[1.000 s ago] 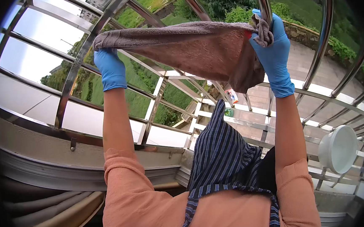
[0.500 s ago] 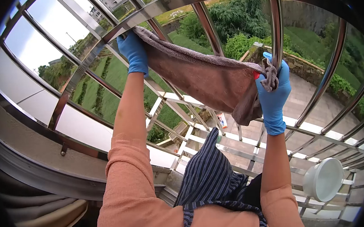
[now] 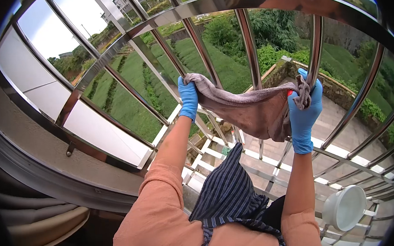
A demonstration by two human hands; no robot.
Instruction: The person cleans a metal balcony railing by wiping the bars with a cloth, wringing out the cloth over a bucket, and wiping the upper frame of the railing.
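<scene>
A damp greyish-brown cloth (image 3: pixel 251 112) hangs stretched between my two hands, sagging in the middle. My left hand (image 3: pixel 188 97), in a blue rubber glove, is closed on the cloth's left end beside a thin metal bar. My right hand (image 3: pixel 306 108), gloved the same way, grips the bunched right end against a shiny upright bar (image 3: pixel 316 46); a small bit of red shows near its thumb. Several steel bars of the railing (image 3: pixel 248 46) stand just behind the cloth. How the fingers wrap behind the bars is partly hidden.
A curved steel rail (image 3: pixel 225 3) crosses above my hands. A white bucket (image 3: pixel 344 207) stands at the lower right on the slatted metal base. At the left runs a window frame (image 3: pixel 50 183) with a folded curtain (image 3: pixel 44 229). Greenery and a paved yard lie beyond the bars.
My left hand has come down and to the right from the upper rail, carrying its end of the cloth. The cloth now sags more. My right hand keeps its place at the bar.
</scene>
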